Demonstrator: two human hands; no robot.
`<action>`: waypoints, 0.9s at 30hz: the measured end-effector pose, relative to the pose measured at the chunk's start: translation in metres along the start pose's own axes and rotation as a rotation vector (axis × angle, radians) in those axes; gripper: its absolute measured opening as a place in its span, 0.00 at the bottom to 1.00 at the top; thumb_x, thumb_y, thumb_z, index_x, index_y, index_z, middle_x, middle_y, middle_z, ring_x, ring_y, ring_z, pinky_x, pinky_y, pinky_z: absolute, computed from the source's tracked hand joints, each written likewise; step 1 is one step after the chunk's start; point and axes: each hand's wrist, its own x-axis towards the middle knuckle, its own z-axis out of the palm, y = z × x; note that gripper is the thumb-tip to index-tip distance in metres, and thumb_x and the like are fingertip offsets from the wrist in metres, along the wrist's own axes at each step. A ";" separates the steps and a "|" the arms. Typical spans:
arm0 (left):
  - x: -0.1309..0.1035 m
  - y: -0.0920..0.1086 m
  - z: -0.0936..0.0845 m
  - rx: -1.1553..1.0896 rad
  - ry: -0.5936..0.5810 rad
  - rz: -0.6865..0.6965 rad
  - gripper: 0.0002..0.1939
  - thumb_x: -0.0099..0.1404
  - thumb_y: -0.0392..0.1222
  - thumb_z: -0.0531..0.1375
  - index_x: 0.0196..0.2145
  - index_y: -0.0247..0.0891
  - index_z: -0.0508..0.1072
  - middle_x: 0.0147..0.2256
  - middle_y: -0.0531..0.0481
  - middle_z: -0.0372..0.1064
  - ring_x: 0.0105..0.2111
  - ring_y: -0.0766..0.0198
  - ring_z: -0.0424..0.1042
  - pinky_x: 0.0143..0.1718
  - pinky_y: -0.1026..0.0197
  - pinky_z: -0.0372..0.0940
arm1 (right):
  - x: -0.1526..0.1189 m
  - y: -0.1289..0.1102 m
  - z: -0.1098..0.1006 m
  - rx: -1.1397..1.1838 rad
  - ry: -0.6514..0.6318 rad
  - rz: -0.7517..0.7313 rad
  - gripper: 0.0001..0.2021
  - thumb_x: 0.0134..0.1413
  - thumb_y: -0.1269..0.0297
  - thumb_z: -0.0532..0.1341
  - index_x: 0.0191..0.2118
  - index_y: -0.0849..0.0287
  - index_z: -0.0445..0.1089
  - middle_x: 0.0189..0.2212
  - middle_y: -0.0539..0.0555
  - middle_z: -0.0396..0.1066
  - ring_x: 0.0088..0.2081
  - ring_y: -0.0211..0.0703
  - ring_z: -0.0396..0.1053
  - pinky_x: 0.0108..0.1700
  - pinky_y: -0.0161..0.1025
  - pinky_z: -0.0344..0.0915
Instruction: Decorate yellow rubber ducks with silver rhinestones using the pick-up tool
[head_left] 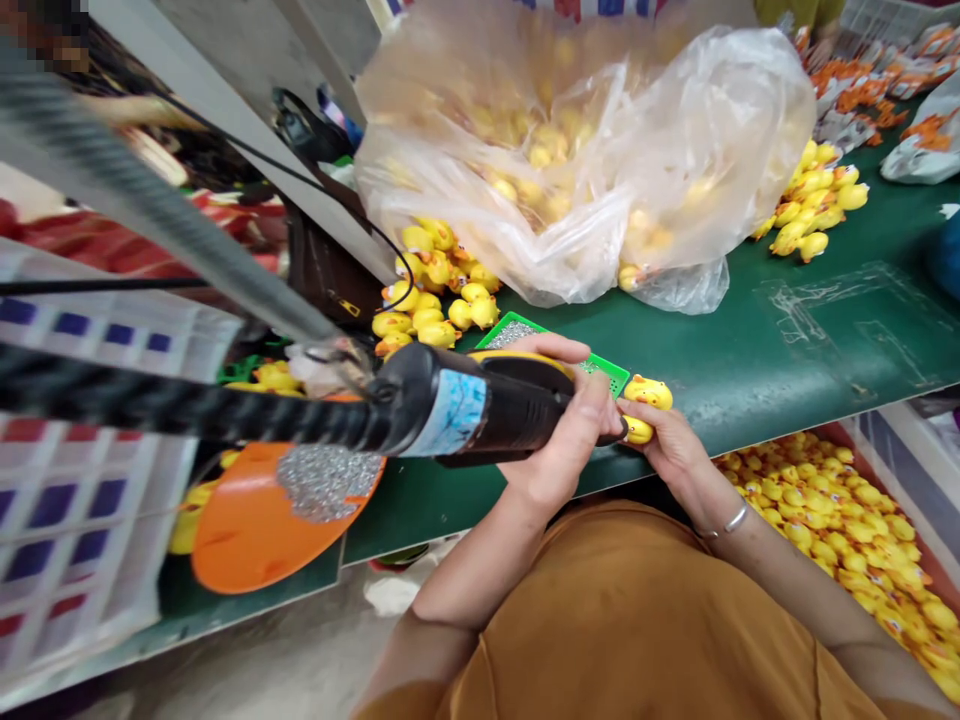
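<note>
My left hand (559, 430) is wrapped round a black handheld tool (517, 405) with a yellow part and a light blue label. A thick ribbed black cord runs from the tool's back end to the left. Its front end points at a yellow toy duck (639, 430), which my right hand (667, 440) pinches at the table's near edge. Just beyond it is another yellow duck shape (649, 391); I cannot tell whether my fingers touch it. Partly hidden behind my left hand lies a green tray (611, 372) of small silver metal pieces, too small to name.
Heaped ducks (431, 285) and a big clear plastic bag (555, 240) of ducks stand at the back of the green table (787, 350). An orange dish (247, 530) holds silver pieces at left. A bin of ducks (840, 520) stands low right. A grey hose (165, 190) crosses the upper left.
</note>
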 end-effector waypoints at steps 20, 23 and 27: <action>0.013 -0.021 0.024 0.023 0.039 0.011 0.12 0.62 0.50 0.70 0.37 0.42 0.74 0.18 0.59 0.62 0.17 0.69 0.65 0.22 0.62 0.65 | -0.001 -0.014 0.006 0.038 0.061 -0.229 0.22 0.21 0.64 0.78 0.31 0.59 0.75 0.24 0.46 0.74 0.25 0.37 0.69 0.24 0.33 0.67; 0.016 -0.024 0.028 0.013 0.042 0.022 0.11 0.62 0.47 0.70 0.36 0.41 0.74 0.18 0.60 0.62 0.16 0.70 0.66 0.21 0.64 0.65 | 0.000 -0.015 0.005 -0.032 0.031 -0.245 0.22 0.22 0.61 0.78 0.31 0.59 0.74 0.24 0.46 0.74 0.24 0.36 0.69 0.23 0.33 0.67; 0.021 -0.026 0.033 -0.013 0.060 -0.016 0.13 0.61 0.47 0.71 0.35 0.39 0.73 0.18 0.60 0.64 0.16 0.71 0.66 0.21 0.65 0.67 | 0.010 -0.017 0.003 -0.047 -0.006 -0.188 0.19 0.22 0.62 0.76 0.26 0.59 0.72 0.19 0.46 0.71 0.20 0.34 0.65 0.18 0.31 0.61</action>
